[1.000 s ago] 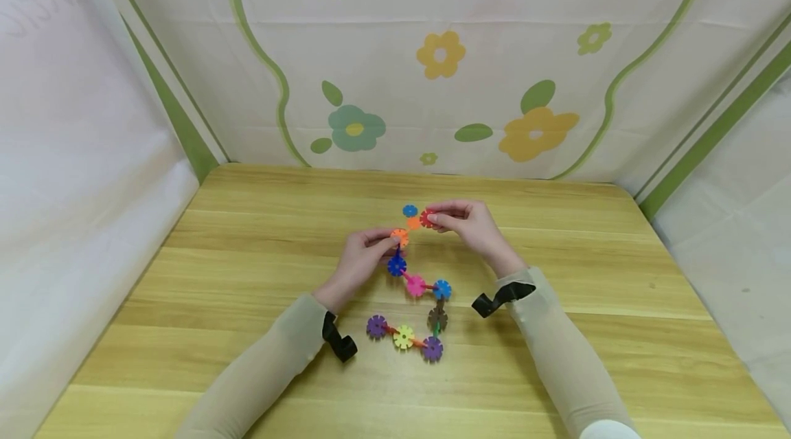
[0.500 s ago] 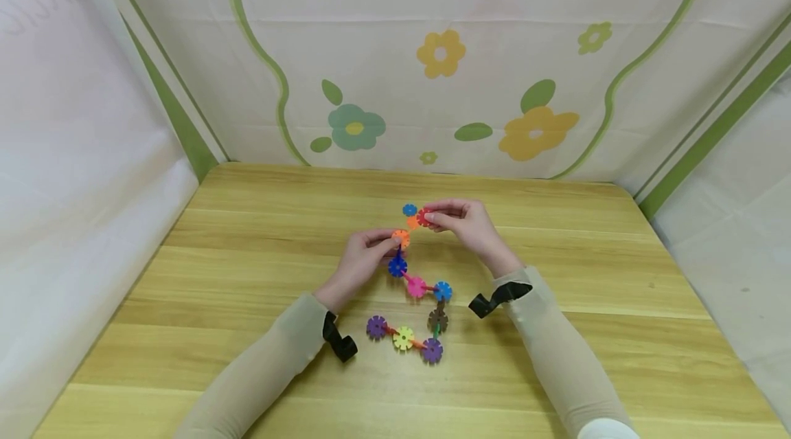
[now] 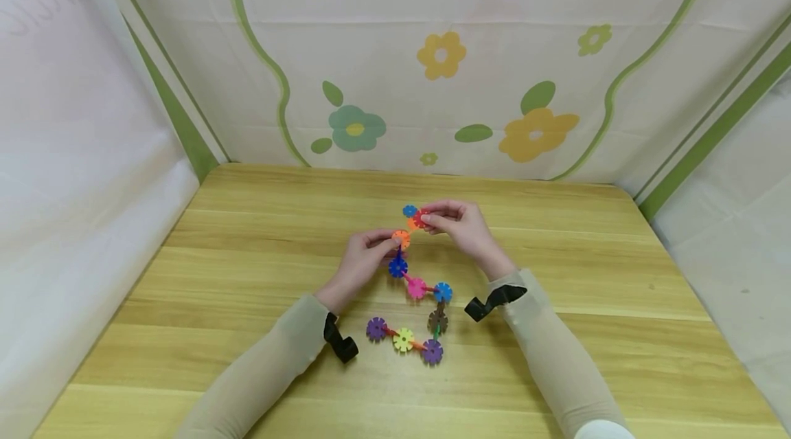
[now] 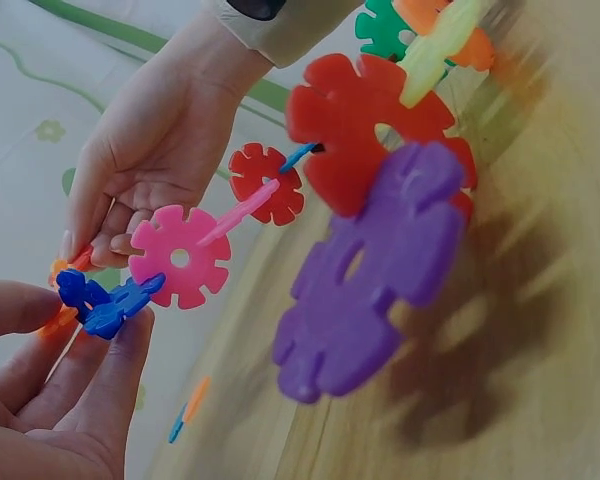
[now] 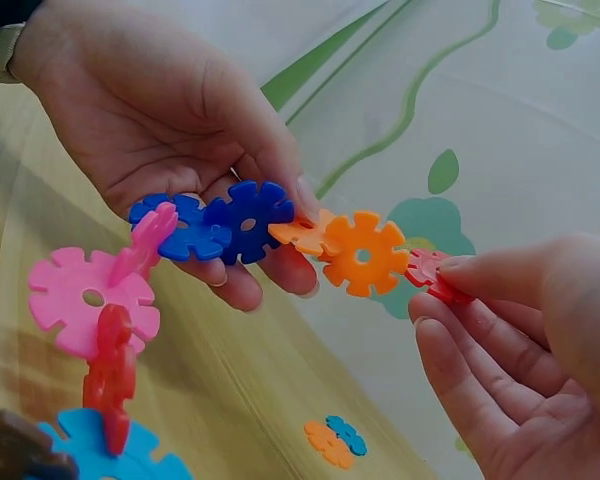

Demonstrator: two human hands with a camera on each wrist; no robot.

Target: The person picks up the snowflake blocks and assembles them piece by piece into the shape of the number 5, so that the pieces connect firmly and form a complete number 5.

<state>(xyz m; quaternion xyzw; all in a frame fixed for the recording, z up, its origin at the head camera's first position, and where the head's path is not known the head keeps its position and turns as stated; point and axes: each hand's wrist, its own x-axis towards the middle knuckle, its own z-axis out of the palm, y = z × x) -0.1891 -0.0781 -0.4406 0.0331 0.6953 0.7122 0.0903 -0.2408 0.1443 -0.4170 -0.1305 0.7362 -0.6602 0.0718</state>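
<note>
A winding chain of slotted, flower-shaped plastic discs runs across the table, with a purple disc (image 3: 376, 328), a yellow disc (image 3: 404, 340) and a pink disc (image 3: 417, 288) among its links. My left hand (image 3: 360, 262) pinches the chain's far end, around the orange discs (image 5: 365, 255) and dark blue discs (image 5: 248, 222). Between thumb and fingers of my right hand (image 3: 465, 231) is a red disc (image 5: 438, 276). Its edge meets the right rim of the end orange disc in the right wrist view; whether the slots interlock I cannot tell.
Beyond the hands, a loose blue disc (image 3: 409, 209) and a loose orange disc (image 5: 328, 443) lie together on the wooden table (image 3: 247, 329). White cloth walls (image 3: 383, 47) with printed flowers enclose the table's back and sides.
The right hand has moved slightly left, bringing the red disc closer to the orange end of the chain. The left hand keeps its hold, nearly still.
</note>
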